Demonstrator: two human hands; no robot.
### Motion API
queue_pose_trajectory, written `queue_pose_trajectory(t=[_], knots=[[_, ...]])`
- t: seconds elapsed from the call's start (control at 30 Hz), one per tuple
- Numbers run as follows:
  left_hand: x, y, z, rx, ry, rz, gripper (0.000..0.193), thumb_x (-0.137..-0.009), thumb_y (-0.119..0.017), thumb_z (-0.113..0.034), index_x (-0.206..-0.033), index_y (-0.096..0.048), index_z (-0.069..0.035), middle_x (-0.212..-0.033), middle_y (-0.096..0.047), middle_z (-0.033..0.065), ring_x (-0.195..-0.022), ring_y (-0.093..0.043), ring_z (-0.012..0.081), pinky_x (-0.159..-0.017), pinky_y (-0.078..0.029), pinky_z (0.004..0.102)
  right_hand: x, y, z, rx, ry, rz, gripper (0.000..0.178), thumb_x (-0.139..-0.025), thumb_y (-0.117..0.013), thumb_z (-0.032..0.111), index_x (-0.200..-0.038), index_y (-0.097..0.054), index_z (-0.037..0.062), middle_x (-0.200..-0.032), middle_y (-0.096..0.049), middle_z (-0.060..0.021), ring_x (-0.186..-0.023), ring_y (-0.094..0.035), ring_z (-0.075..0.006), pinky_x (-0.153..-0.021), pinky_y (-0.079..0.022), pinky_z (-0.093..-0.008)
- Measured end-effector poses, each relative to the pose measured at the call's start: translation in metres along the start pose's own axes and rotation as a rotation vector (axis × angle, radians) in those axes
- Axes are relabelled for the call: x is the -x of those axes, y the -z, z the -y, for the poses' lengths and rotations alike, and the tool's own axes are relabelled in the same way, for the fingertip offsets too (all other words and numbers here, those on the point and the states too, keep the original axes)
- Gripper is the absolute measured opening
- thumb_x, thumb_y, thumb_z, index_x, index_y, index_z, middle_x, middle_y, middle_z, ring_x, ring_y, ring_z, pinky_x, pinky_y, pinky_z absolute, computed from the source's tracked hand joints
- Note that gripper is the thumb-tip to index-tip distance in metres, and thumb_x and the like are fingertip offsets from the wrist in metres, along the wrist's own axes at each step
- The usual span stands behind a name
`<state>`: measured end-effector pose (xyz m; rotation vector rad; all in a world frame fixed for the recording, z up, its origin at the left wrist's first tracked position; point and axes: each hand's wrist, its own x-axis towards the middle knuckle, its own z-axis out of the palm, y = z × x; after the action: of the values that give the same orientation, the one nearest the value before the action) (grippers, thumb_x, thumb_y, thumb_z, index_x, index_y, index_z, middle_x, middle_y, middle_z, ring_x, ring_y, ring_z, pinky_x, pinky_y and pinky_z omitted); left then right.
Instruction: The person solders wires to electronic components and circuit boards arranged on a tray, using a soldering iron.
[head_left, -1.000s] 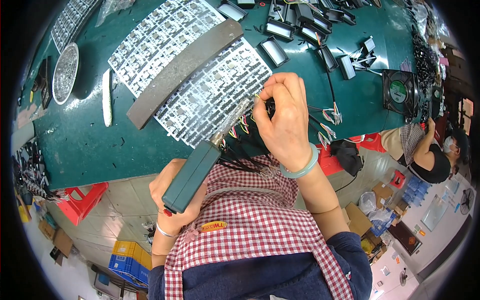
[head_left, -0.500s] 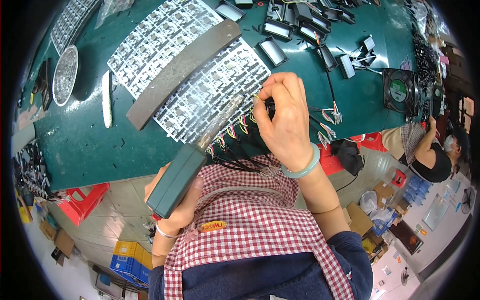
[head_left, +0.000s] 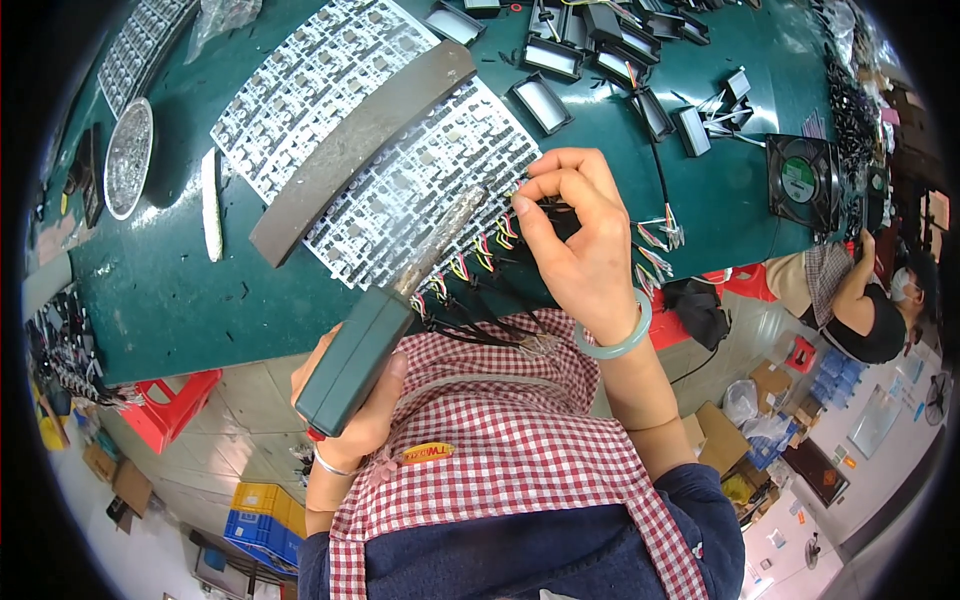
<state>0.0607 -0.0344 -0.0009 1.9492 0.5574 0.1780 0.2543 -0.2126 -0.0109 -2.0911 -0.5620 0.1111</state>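
Note:
My left hand [head_left: 372,415] is wrapped round the dark green handle of a soldering iron [head_left: 352,362]. The iron's long, crusted metal barrel slants over a white circuit board panel [head_left: 390,220], its tip near the panel's right edge. By that tip, my right hand [head_left: 588,245] pinches a thin coloured wire [head_left: 519,187] between thumb and forefinger. Several black cables with stripped red, yellow and white ends [head_left: 484,252] line the panel's near edge. Whether the wire touches its pad is too small to tell. A heavy grey-brown bar [head_left: 365,150] lies across the panel.
On the green table [head_left: 160,310] stand a metal dish [head_left: 130,160] and a white stick [head_left: 211,205] at left. Black cases [head_left: 543,103] and a black fan [head_left: 803,183] are at right. Red stools [head_left: 172,405] sit below the edge. Another person [head_left: 860,310] sits far right.
My right hand has shifted slightly right and downward, its fingertips still pinched at the panel's edge. The iron has stayed almost in place.

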Motion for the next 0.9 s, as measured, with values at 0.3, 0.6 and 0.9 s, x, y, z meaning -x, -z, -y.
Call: queue_pose_trajectory(t=[0.3,0.6,0.9], knots=[[-0.003,-0.002,0.0,-0.007,-0.048,0.019,0.028,-0.069,-0.078,-0.001,-0.096,-0.071,0.005,-0.094,-0.071,0.0167,-0.078,-0.071,0.027,-0.071,-0.056,0.0316,-0.008,-0.007,0.004,0.098,-0.019,-0.038,0.01,-0.069,-0.068,-0.006,-0.074,-0.061,-0.0015,-0.096,-0.055,-0.0143,-0.087,-0.057,-0.0296,-0.074,-0.048,-0.0362],[-0.011,-0.001,-0.003,-0.051,-0.152,0.069,0.026,-0.068,-0.077,0.001,-0.093,-0.07,0.005,-0.09,-0.069,0.0166,-0.079,-0.07,0.0283,-0.07,-0.056,0.0326,-0.01,-0.009,0.004,0.173,0.048,-0.048,0.01,-0.068,-0.067,-0.008,-0.072,-0.059,-0.0025,-0.095,-0.056,-0.0152,-0.087,-0.059,-0.0295,-0.073,-0.049,-0.0352],[-0.018,-0.005,-0.01,-0.009,-0.197,0.042,0.025,-0.068,-0.076,0.003,-0.092,-0.069,0.006,-0.088,-0.068,0.0161,-0.078,-0.07,0.0286,-0.07,-0.056,0.0327,-0.008,-0.012,0.003,0.146,0.105,-0.082,0.013,-0.067,-0.066,-0.01,-0.074,-0.057,-0.0025,-0.097,-0.055,-0.0164,-0.085,-0.058,-0.0305,-0.072,-0.049,-0.0358]])
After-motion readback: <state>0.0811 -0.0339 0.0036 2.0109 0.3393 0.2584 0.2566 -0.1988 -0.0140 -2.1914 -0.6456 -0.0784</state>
